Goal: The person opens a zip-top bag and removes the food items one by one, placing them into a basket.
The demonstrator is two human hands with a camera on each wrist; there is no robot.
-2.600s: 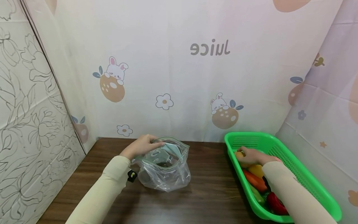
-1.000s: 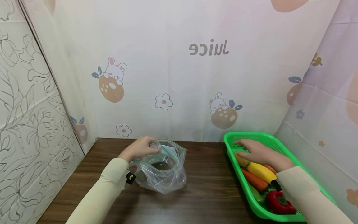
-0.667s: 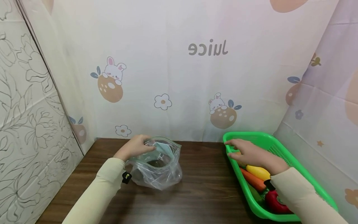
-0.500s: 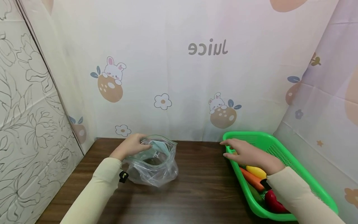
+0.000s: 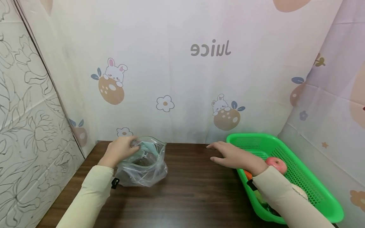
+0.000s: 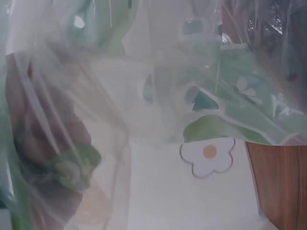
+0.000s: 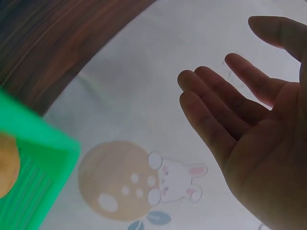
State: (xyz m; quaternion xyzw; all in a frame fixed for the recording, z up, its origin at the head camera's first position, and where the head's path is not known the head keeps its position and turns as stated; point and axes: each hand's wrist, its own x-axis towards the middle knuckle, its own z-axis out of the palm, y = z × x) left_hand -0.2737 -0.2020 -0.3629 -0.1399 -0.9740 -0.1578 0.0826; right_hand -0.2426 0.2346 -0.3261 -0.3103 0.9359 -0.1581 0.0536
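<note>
A clear zip bag with a green-edged mouth stands on the table, its mouth spread wide. My left hand grips the bag's rim at its left side; through the plastic, the left wrist view shows the fingers curled on the bunched green edge. Pale blue-green print shows on the bag's inner back wall. My right hand hovers over the left rim of the green basket. In the right wrist view its palm faces the camera, fingers loosely extended, holding nothing.
Inside the basket are a pink apple, part of an orange carrot, a green vegetable and a pale rounded thing. My right forearm hides the others. Brown wooden tabletop runs between bag and basket; printed curtains stand behind.
My right hand has risen from the basket's contents and moved left past its rim, with nothing in it. My left hand and the bag have shifted left.
</note>
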